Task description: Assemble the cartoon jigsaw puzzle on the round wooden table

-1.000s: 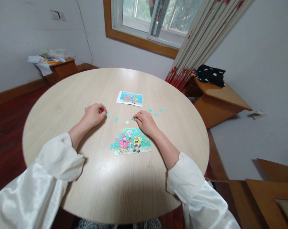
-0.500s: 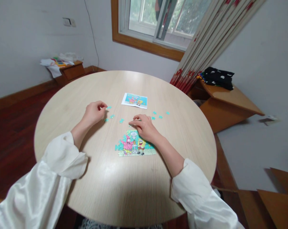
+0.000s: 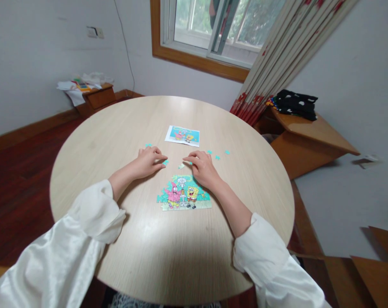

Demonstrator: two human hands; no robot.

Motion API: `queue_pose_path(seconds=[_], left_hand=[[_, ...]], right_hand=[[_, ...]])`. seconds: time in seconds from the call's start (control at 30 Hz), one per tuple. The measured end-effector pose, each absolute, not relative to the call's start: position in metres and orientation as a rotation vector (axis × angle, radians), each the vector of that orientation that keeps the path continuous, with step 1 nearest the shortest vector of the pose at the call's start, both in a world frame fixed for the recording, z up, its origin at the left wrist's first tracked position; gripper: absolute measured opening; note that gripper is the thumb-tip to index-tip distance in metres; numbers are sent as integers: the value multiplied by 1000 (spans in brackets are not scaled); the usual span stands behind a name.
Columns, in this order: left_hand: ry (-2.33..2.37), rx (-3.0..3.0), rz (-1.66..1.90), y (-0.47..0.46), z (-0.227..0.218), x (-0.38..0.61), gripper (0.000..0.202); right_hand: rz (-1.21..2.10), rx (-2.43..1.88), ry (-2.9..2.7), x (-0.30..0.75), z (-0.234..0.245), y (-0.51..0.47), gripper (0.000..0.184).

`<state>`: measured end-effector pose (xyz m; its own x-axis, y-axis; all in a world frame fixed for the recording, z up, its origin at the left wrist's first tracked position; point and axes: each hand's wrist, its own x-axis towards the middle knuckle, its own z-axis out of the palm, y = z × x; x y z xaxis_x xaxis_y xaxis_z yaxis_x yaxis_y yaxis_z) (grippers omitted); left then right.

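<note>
A partly joined jigsaw puzzle (image 3: 183, 193) with cartoon figures lies flat on the table, its upper left edge stepped. My left hand (image 3: 148, 162) is beyond it to the left, thumb and forefinger apart on either side of a teal puzzle piece (image 3: 165, 162); a firm grip does not show. My right hand (image 3: 204, 167) hovers at the puzzle's upper right, fingers stretched leftward and apart. Just below its fingertips lies a pale puzzle piece (image 3: 181, 166). A bit of teal shows under those fingers, partly covered.
A printed reference picture (image 3: 183, 135) lies farther back on the round wooden table (image 3: 142, 256). Several loose teal pieces (image 3: 217, 158) are scattered right of my right hand, and another piece (image 3: 148, 145) is behind my left. A wooden cabinet (image 3: 309, 141) with dark cloth stands at the right.
My left hand has left the piece at the far left and moved right, to another piece. My right hand has shifted slightly right and away from me, uncovering the pale piece.
</note>
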<state>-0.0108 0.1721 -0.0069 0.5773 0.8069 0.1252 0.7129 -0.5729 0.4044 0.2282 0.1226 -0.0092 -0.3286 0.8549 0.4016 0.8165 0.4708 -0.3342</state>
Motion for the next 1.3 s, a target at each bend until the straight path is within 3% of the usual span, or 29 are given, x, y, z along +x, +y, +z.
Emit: queue_pose_path(seconds=[0.4,0.5,0.77,1.1,1.3], left_hand=[[1194,2378,540,166,0,-3,9],[1139,2193,689,158,4,6,4],[975,1726,890,128,10,35,16],[1097,1629,991,136,15,29,10],[1157,1608,1015,139,13,27,10]], right_hand=[[181,-1371,-2103,231,-5,122,35],[334,-1327,-2007,227,-1,118,28],[1114,-1204,-1732,215,13,106,14],[1378,-1375,-1680,259,28,107,25],[1406,-1448,-1745,266,26,107,22]])
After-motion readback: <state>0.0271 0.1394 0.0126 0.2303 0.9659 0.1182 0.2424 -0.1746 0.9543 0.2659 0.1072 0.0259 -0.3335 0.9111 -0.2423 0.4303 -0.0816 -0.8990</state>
